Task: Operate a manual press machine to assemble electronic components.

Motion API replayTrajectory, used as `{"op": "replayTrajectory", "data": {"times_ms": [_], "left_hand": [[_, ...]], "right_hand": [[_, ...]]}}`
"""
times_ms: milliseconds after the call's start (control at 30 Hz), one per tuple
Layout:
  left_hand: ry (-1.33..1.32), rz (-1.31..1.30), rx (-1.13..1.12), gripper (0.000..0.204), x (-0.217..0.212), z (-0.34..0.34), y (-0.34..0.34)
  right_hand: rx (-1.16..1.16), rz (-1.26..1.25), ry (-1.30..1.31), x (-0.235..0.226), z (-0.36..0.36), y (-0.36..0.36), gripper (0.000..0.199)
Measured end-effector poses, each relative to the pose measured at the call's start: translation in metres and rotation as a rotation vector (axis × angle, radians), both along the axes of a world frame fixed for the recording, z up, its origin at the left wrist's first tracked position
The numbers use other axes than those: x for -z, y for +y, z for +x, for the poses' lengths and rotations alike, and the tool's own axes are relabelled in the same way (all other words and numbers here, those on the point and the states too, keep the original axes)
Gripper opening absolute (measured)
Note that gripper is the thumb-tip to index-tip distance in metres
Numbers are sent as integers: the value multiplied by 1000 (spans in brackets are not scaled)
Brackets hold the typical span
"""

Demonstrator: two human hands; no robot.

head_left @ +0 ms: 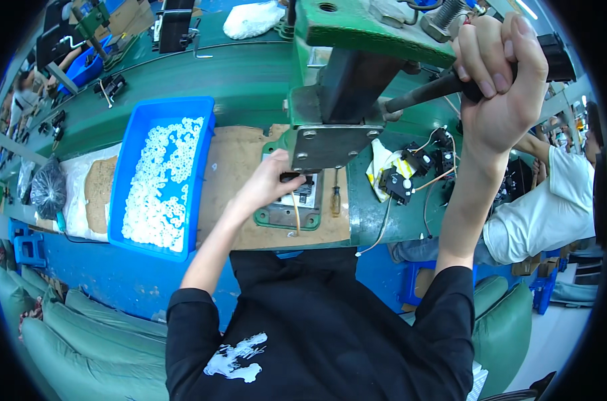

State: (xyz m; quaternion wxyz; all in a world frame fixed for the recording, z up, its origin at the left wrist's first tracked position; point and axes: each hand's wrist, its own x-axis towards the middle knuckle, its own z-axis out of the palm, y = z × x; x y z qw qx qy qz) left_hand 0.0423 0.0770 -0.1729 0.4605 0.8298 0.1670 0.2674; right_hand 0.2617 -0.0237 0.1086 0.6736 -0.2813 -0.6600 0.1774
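head view: left hand [266, 184] is reaching forward under the ram of the green press [337, 100], its fingers pinching a small black part [291, 178] and seating it on the press's base plate [283, 217], which is sitting on the brown board near the front edge of the surface [250, 80]. right hand [500, 73] is raised well above and to the right, its grip clenched around the black lever handle [450, 83]. the lever's long axis is running from that fist down and leftward to the press head, so the part is lying directly below the ram, and the left hand is by far the nearer one to it. a thin tan wire [296, 217] is trailing from the part toward the front edge. a blue bin of white rings [159, 174] is standing just left of the board, and a cluster of black wired parts [410, 174] is lying to the right of the press. another person in a white shirt [557, 200] is sitting at the right edge.
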Motion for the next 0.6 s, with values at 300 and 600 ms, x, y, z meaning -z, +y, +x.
{"op": "replayTrajectory", "data": {"times_ms": [300,600], "left_hand": [[-142,136,-205,26,23,-6,-9],[-123,212,-178,46,22,-20,-14]], "right_hand": [[-474,-82,58,-10,24,-14,71],[-676,-330,-149,-4,-12,-50,47]]}}
